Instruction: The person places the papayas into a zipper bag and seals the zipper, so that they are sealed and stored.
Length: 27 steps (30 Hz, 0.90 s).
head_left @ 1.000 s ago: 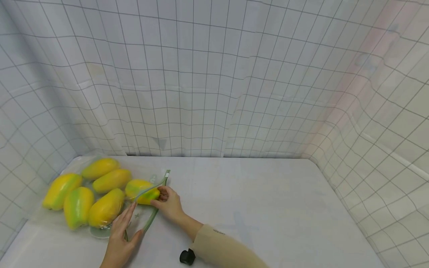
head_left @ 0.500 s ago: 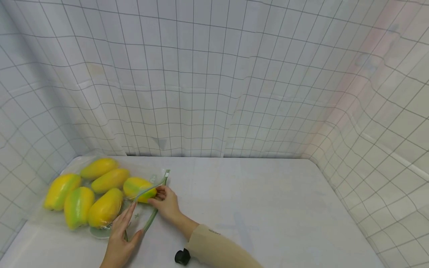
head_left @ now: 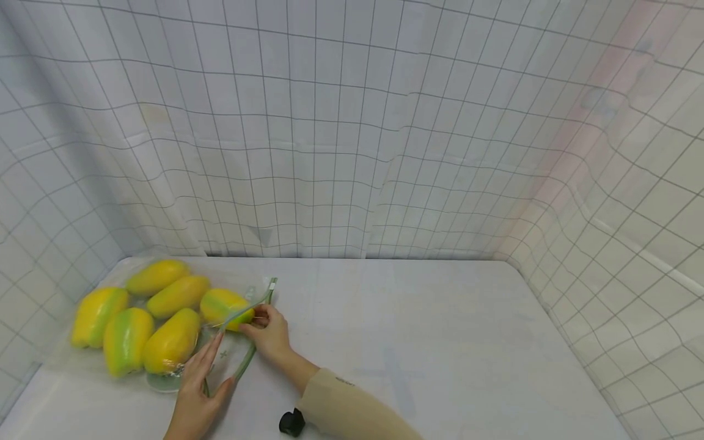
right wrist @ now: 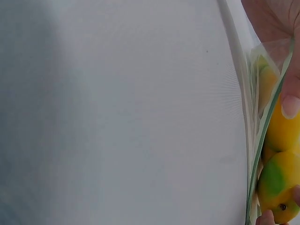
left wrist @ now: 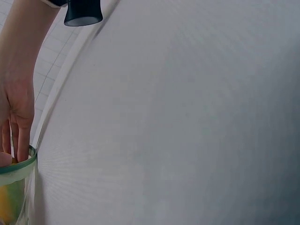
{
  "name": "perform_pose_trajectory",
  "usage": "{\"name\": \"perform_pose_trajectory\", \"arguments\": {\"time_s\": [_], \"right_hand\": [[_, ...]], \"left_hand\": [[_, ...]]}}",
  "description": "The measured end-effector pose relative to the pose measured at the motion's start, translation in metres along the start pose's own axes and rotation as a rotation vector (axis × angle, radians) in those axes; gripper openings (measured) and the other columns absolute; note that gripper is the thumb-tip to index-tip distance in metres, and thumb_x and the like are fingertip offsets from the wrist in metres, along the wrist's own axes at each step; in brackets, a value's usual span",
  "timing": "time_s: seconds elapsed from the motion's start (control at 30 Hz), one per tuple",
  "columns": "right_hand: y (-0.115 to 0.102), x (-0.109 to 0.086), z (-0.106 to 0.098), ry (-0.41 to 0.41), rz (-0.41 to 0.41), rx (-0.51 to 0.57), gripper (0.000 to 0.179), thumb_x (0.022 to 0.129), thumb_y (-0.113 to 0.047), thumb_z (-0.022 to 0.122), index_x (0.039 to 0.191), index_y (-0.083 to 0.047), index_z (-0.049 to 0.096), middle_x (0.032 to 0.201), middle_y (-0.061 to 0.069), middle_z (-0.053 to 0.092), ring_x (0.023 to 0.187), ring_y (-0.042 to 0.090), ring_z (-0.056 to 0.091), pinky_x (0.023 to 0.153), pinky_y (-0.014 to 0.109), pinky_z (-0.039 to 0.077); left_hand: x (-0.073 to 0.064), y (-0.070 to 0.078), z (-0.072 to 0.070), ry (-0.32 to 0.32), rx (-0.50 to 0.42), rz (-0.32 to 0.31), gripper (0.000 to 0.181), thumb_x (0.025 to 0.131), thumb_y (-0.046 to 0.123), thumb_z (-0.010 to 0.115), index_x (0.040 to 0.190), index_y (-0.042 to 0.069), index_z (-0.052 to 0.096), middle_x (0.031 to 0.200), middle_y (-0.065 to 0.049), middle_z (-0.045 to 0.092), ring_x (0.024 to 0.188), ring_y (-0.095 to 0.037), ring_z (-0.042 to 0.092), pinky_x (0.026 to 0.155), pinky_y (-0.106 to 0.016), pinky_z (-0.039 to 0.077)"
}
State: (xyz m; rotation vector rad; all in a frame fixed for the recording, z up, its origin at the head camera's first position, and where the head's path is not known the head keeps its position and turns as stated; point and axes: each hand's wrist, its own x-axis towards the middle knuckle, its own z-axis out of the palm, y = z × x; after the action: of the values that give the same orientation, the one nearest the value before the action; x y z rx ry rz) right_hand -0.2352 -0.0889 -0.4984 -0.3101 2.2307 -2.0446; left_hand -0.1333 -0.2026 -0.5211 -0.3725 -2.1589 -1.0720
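Note:
A clear plastic zip bag with a green-edged mouth (head_left: pixel 244 362) lies on its side at the left of the table. Several yellow-green mangoes (head_left: pixel 172 342) lie inside it. My left hand (head_left: pixel 195 391) is at the near side of the mouth, thumb and straight fingers spread apart, holding the edges apart. At the mouth, my right hand (head_left: pixel 271 335) grips the end of one mango (head_left: pixel 222 305) with curled fingers and thumb. The left wrist view shows my right hand (left wrist: pixel 18 110) with its fingers reaching past the green rim (left wrist: pixel 30 157).
A white table (head_left: pixel 440 342) extends to the right. White gridded curtains (head_left: pixel 341 153) enclose its back and sides. A black wrist camera (head_left: pixel 291 423) hangs by my right sleeve (head_left: pixel 352 406). The bag's far side reaches close to the left curtain.
My right hand has moved slightly left, and the mango in its grip has slid a little farther into the bag. Other mangoes shifted slightly left. The left hand has stayed in place.

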Motion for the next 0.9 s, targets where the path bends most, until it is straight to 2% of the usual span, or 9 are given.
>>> {"name": "perform_pose_trajectory", "arguments": {"time_s": [0.23, 0.47, 0.6, 0.67, 0.8, 0.9], "right_hand": [[-0.001, 0.000, 0.002, 0.020, 0.006, -0.023, 0.030, 0.075, -0.003, 0.071, 0.102, -0.001, 0.058, 0.094, 0.005, 0.063, 0.086, 0.016, 0.064, 0.071, 0.019, 0.051], [0.000, 0.001, -0.001, -0.002, 0.018, -0.039, 0.030, 0.076, -0.007, 0.071, 0.103, -0.003, 0.059, 0.094, 0.003, 0.064, 0.085, 0.012, 0.063, 0.070, 0.017, 0.050], [0.000, -0.001, -0.008, -0.008, 0.026, -0.048, 0.031, 0.077, -0.009, 0.071, 0.106, -0.003, 0.060, 0.096, 0.004, 0.064, 0.084, 0.011, 0.061, 0.071, 0.017, 0.049], [0.000, 0.001, -0.013, 0.017, 0.006, -0.046, 0.030, 0.077, -0.009, 0.070, 0.105, -0.002, 0.061, 0.095, 0.005, 0.064, 0.080, 0.008, 0.059, 0.070, 0.016, 0.048], [-0.002, 0.012, -0.024, 0.103, -0.045, -0.031, 0.023, 0.079, -0.008, 0.068, 0.100, -0.001, 0.061, 0.087, 0.006, 0.064, 0.070, 0.003, 0.055, 0.063, 0.014, 0.047], [-0.006, 0.022, -0.032, 0.150, -0.093, -0.047, 0.021, 0.082, -0.009, 0.066, 0.100, 0.000, 0.060, 0.084, 0.006, 0.063, 0.067, 0.005, 0.056, 0.061, 0.015, 0.048]], "left_hand": [[0.000, 0.002, 0.000, 0.002, 0.016, -0.013, 0.092, 0.049, -0.020, 0.070, 0.135, -0.001, 0.041, 0.142, 0.002, 0.037, 0.123, 0.005, 0.024, 0.096, -0.009, 0.017], [0.000, -0.001, 0.000, 0.001, -0.013, 0.015, 0.082, 0.058, -0.008, 0.073, 0.134, -0.003, 0.041, 0.143, -0.002, 0.038, 0.123, 0.003, 0.026, 0.096, -0.010, 0.018], [0.000, -0.001, 0.001, -0.001, -0.003, 0.013, 0.086, 0.054, -0.012, 0.072, 0.134, -0.003, 0.041, 0.143, 0.004, 0.036, 0.123, 0.003, 0.025, 0.097, -0.010, 0.018], [0.000, -0.001, 0.001, -0.001, 0.006, 0.009, 0.090, 0.050, -0.016, 0.071, 0.135, -0.003, 0.041, 0.143, 0.005, 0.035, 0.123, 0.004, 0.025, 0.097, -0.010, 0.017], [-0.001, -0.001, 0.001, 0.003, 0.009, 0.011, 0.090, 0.050, -0.016, 0.071, 0.134, -0.003, 0.041, 0.143, 0.006, 0.035, 0.124, 0.004, 0.025, 0.097, -0.009, 0.018], [-0.001, 0.000, 0.002, 0.006, 0.014, -0.004, 0.092, 0.049, -0.020, 0.071, 0.135, -0.002, 0.041, 0.143, 0.007, 0.034, 0.123, 0.004, 0.024, 0.096, -0.008, 0.018]]}}
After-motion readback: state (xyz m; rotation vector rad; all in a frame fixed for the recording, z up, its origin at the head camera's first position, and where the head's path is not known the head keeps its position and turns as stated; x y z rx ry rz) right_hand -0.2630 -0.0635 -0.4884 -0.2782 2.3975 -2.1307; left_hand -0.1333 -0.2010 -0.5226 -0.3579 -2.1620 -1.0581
